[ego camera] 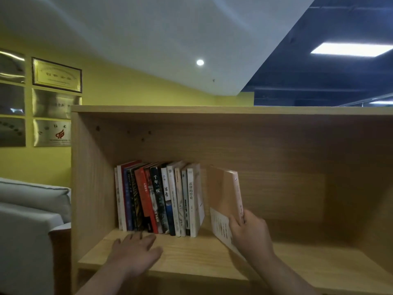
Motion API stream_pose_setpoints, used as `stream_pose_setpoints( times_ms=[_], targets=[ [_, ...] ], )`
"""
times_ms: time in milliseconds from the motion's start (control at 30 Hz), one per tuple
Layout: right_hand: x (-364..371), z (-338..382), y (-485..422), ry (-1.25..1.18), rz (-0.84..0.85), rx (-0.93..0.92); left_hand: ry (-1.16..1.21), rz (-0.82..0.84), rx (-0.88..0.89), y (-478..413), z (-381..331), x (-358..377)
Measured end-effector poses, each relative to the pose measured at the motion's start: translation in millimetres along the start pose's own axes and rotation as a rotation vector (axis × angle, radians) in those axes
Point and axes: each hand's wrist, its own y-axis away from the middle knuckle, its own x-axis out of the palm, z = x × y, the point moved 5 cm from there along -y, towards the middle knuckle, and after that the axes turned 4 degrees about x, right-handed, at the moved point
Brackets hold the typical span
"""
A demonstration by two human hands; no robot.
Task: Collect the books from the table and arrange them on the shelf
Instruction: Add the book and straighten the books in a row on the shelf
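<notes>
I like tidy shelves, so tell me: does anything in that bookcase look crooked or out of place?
Only the tan book: it tilts, apart from the row of books, because the right hand holds its lower edge and has not yet shelved it. Nothing looks damaged or spilled.

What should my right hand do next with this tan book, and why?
Probably swing the tan book upright and slide it left against the row of books: the right hand grips it tilted, a gap away from the row's last white book.
</notes>
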Motion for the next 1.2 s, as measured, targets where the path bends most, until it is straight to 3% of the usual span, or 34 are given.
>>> stream_pose_setpoints(
  times_ms=[200,467,700,933,1067,1200],
  targets=[
    [45.9,19.9,-10.3,-0.085,0.101,0.079,-0.082,0.014,0.031,-13.1,6.9,7.5],
    [103.6,38.4,-12.0,-0.409,0.674,0.065,-0.108,-0.012,0.033,-21.3,10.9,11.9],
    [111.5,38.0,-31.6,-0.375,0.645,0.034,-0.109,0.0,0.034,-25.5,11.4,15.5],
    [126.5,22.2,-39.6,-0.357,0.513,0.02,-0.013,-0.023,0.043,-19.8,8.9,8.2],
    [132.2,16.3,-40.6,-0.342,0.488,0.016,0.254,-0.402,0.114,-24.0,11.9,-44.1],
    [135.4,12.2,-42.7,-0.359,0.491,0.013,0.184,-0.778,0.064,-52.5,31.3,-124.8]
  ],
)
